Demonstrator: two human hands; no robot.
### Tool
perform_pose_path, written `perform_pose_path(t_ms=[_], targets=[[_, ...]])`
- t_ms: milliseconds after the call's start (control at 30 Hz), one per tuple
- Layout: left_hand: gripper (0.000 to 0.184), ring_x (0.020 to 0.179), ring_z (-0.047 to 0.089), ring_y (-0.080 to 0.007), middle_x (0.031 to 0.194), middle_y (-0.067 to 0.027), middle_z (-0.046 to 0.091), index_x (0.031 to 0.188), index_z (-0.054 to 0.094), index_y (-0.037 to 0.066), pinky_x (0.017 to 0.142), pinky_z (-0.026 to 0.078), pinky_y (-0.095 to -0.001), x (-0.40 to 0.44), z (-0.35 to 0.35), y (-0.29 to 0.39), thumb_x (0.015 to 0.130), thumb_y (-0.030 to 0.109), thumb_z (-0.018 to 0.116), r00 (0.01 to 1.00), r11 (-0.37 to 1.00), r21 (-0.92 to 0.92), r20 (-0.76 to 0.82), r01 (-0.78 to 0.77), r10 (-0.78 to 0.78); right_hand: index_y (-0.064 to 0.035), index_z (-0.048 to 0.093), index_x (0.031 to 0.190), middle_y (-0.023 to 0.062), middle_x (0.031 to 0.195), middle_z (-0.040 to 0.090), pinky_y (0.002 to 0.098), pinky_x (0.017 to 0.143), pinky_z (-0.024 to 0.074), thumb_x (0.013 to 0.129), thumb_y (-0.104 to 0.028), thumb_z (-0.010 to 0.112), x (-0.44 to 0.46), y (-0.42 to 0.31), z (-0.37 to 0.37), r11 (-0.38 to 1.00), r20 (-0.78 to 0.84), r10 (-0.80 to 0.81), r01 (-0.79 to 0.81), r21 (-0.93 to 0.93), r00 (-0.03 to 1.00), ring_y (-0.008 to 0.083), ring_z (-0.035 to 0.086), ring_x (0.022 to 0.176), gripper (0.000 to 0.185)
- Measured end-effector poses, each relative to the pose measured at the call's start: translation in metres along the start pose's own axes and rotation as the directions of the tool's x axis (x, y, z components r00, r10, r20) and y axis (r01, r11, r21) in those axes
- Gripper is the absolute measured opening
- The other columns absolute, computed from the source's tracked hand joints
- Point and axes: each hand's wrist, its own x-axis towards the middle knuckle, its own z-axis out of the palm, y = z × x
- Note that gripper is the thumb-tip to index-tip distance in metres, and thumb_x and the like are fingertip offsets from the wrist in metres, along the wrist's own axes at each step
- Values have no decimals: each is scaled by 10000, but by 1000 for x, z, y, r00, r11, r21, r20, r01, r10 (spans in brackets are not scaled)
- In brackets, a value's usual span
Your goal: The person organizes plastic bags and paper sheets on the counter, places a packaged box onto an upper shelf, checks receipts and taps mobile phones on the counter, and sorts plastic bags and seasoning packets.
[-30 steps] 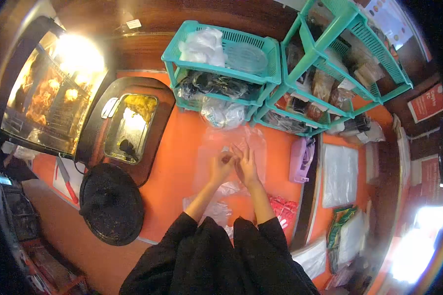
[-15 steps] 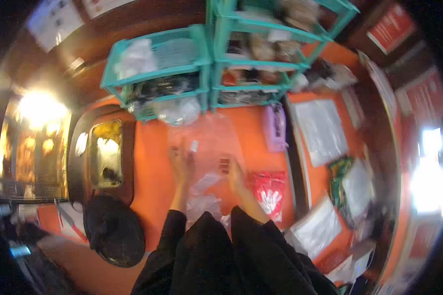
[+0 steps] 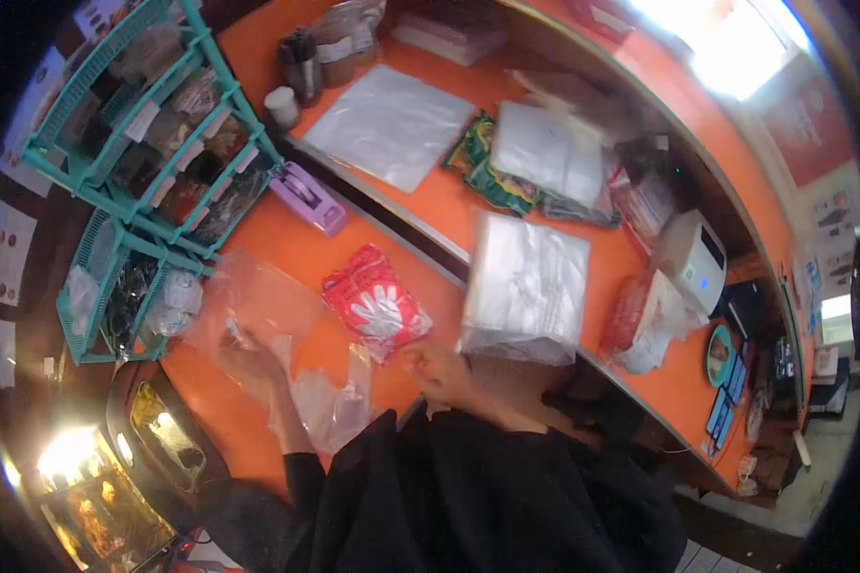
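Observation:
My left hand (image 3: 254, 365) lies over the lower edge of a clear plastic bag (image 3: 258, 301) on the orange counter. A small white piece shows by its fingertips. Blur hides how its fingers stand and whether they hold anything. My right hand (image 3: 437, 371) is near the counter's front edge, just below a red packet (image 3: 377, 301) with a white glove printed on it. Its fingers look curled, but what is in them, if anything, cannot be made out. Between my hands lies crumpled clear plastic (image 3: 330, 401).
Teal shelves (image 3: 162, 205) stand at the upper left, beside a purple dispenser (image 3: 308, 198). Stacks of clear bags (image 3: 527, 282) lie to the right, before a white device (image 3: 690, 260). A black round lid (image 3: 248, 525) and a lit glass cabinet (image 3: 105, 506) are at the lower left.
The view has swung to the right. My hands were close together, then moved apart. My right hand is now below the red packet, while my left hand stays by the clear bag.

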Motion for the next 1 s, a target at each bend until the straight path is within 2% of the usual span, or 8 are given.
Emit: perform_pose_path(t_ms=[100,233,333,600,733,867,933,1000], targets=[[468,1003,487,-305,1054,-160,514,1143,500,17,877,387,-402,-81,20,72,779,266,658,893,838,-412,111,-359,437,-47,541,1020,131,881,562,426,765,422,727,-158,690,-49,20,-65,784,-323,-266,9,-621,908,333,543,857,346],[650,1031,475,-333,1058,-157,502,1140,499,41,929,361,-424,-181,27,165,608,281,785,557,526,-727,237,-442,796,-56,537,974,138,883,549,440,781,392,724,-182,706,-92,29,-119,633,-651,-337,-348,-691,680,346,520,893,327],[542,999,488,-332,1020,-160,510,1108,510,33,893,379,-443,-209,53,182,665,223,757,558,545,-659,223,-518,799,-35,543,940,145,902,540,433,778,398,762,-150,679,-117,66,-144,610,-796,-193,-566,-555,574,333,519,883,252],[152,745,585,-262,850,-122,575,867,624,16,671,492,-349,-194,45,163,722,29,670,679,616,-761,345,-202,648,12,550,937,102,843,592,294,720,440,875,-97,566,-134,90,-160,943,-876,191,-329,40,442,181,566,787,126],[101,764,624,-224,846,-128,614,836,655,-15,674,509,-287,-197,41,176,735,-15,652,713,550,-812,267,-196,649,1,541,961,59,844,583,271,714,427,893,-116,563,-136,98,-164,945,-899,222,-310,104,378,132,535,789,137],[101,734,618,-236,829,-106,615,815,654,-2,675,524,-310,-207,64,171,742,-50,604,686,547,-801,256,-245,682,-33,549,986,19,846,581,249,690,424,886,-99,553,-125,131,-171,828,-789,531,11,561,309,116,535,772,120],[152,836,622,-246,930,-124,623,910,639,-14,781,515,-339,-211,77,166,792,-22,543,509,630,-594,791,501,340,-45,553,980,0,831,573,242,673,419,889,-97,535,-118,132,-176,738,-725,621,90,669,297,107,530,756,106],[190,885,611,-243,974,-132,614,971,612,-29,833,494,-353,-206,87,160,809,17,524,334,441,-448,889,778,314,-45,554,952,8,773,548,238,597,414,867,-85,529,-109,132,-179,417,-497,717,270,868,489,108,499,646,97]])
